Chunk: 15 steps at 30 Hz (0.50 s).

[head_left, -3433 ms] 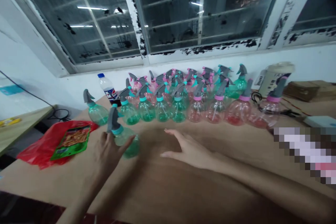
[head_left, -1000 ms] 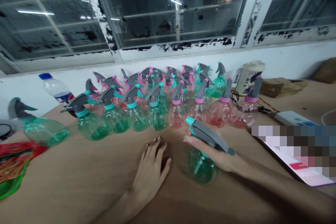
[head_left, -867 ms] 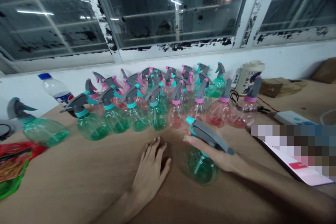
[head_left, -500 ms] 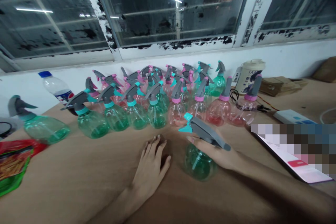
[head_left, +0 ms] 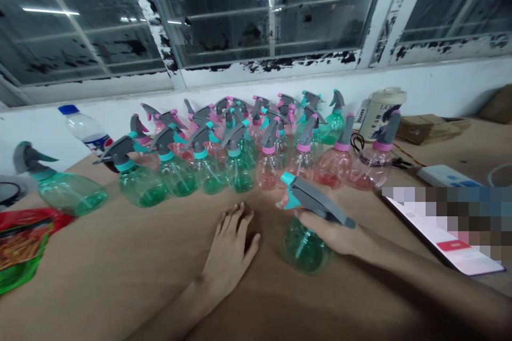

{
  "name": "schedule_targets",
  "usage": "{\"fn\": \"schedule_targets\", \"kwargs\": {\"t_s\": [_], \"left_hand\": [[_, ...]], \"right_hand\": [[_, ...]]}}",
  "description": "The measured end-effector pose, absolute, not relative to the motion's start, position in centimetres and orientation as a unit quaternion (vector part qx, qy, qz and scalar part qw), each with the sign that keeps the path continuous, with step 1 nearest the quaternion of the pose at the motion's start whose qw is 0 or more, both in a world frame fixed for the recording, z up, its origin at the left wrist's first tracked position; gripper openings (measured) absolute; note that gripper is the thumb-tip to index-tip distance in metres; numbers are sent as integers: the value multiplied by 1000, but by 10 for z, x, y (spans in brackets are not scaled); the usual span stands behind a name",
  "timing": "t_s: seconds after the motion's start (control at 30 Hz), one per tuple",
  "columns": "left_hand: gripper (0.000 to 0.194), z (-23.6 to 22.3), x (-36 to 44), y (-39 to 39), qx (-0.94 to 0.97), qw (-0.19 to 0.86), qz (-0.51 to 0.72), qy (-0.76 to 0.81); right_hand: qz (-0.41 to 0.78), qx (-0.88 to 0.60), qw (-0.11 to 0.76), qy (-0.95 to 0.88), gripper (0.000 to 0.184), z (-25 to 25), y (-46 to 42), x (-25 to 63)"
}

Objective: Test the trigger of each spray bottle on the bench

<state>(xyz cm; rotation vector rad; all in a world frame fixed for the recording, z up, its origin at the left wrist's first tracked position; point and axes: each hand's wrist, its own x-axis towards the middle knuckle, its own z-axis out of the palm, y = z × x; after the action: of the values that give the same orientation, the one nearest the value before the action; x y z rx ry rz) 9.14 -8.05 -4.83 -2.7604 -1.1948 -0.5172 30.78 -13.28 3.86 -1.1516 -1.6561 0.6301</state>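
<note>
My right hand point(head_left: 332, 232) is wrapped around the neck of a green spray bottle point(head_left: 307, 250), just below its grey and turquoise trigger head. The bottle's nozzle points up and to the left, and a finger lies at the trigger. My left hand point(head_left: 230, 248) rests palm down on the table with its fingers spread, left of that bottle and holding nothing. Beyond both hands runs a front row of spray bottles, among them a green one point(head_left: 241, 173) with a turquoise collar and a pink one point(head_left: 270, 170) with a pink collar.
Several more spray bottles crowd behind the front row, by the wall. A single green spray bottle point(head_left: 70, 194), a cola bottle point(head_left: 86, 130) and a snack packet on red plastic point(head_left: 24, 240) are at left. A cup point(head_left: 380, 114), cables, a white box point(head_left: 448, 176) and a tablet-like screen point(head_left: 472, 253) lie right.
Earlier my left hand was on a green spray bottle at left, with my right hand empty. Now my right hand grips a green spray bottle; its fingers shift at the trigger. The view has swung right.
</note>
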Motion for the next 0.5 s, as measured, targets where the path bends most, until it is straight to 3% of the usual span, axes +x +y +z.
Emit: {"fn": "schedule_targets", "kwargs": {"t_s": [0.3,0.5], "left_hand": [[35,-49,93,-82,-900,47,-176,-397],[36,-47,94,-83,-899,41,-171,-401]], "right_hand": [[275,-465,496,-679,5,37,-134,309],[279,-475,490,-675,18,33,-132,310]]}}
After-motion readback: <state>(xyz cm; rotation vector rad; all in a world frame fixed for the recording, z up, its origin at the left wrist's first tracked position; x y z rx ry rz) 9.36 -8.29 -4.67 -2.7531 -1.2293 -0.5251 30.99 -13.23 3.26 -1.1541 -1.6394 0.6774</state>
